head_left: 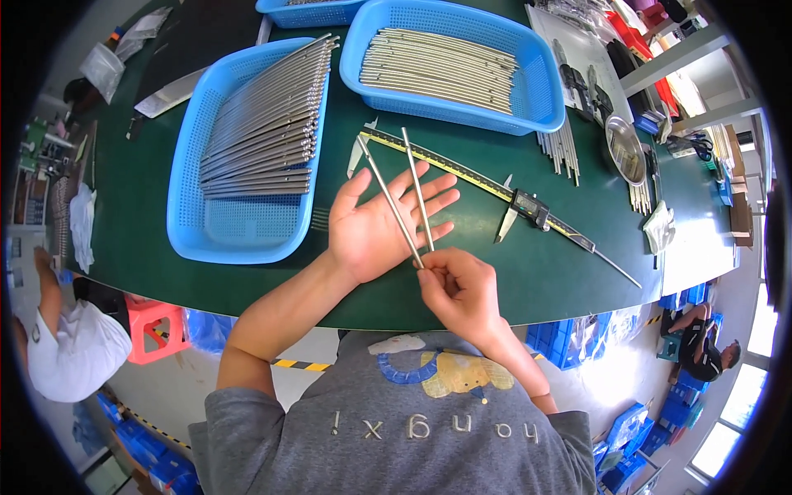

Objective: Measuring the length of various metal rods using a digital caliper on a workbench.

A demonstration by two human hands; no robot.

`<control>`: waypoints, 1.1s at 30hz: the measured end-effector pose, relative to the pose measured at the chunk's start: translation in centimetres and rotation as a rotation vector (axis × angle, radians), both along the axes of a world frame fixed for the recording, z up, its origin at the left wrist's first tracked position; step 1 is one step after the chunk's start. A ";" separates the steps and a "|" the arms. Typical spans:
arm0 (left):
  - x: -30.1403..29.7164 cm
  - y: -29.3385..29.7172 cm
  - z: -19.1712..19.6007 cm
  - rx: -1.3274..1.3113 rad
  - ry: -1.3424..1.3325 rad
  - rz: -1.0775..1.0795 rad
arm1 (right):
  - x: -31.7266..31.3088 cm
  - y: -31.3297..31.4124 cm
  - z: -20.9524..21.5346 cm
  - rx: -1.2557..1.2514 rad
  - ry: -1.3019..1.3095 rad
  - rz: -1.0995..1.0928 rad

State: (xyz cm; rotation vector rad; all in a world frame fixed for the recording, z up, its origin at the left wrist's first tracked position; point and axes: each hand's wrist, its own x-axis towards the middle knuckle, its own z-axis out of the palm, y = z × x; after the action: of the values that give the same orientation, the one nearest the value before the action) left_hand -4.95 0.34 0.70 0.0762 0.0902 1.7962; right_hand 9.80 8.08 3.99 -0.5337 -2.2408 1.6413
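Note:
My left hand point(363, 235) is palm up with its fingers spread. Two thin metal rods cross in front of it: one rod point(388, 195) over the palm, the other rod point(417, 183) over the fingers. Whether they touch the left hand I cannot tell. My right hand point(462, 289) pinches at the lower ends of the rods, fingers curled. Just beyond the hands, a long digital caliper point(528, 208) lies slanting across the green table point(363, 301), its jaws near the rods' upper ends.
A blue basket point(239, 235) at left holds many stacked metal rods; another blue basket point(462, 115) at the far side holds more. Loose rods point(559, 150) and a metal bowl point(625, 150) lie to the right. A person point(78, 346) sits at left, another point(703, 351) at right.

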 end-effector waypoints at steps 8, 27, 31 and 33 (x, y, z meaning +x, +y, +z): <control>-0.2 -0.2 0.3 -0.024 0.106 0.014 | 0.2 0.8 -0.6 0.297 -0.046 -0.183; -0.2 -0.4 0.1 -0.064 -0.035 -0.013 | 1.9 2.4 -0.6 -0.175 0.196 -0.153; 0.0 -0.8 0.1 -0.073 -0.002 -0.014 | 2.2 2.2 -1.0 -0.175 0.191 -0.174; 0.1 -0.8 0.1 -0.065 0.005 -0.025 | 2.3 2.1 -1.1 -0.172 0.190 -0.180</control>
State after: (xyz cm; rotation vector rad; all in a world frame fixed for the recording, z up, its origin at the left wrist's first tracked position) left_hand -4.86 -0.51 0.78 0.0348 0.1502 1.7665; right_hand 12.12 10.21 2.90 -0.5768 -1.8730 1.7220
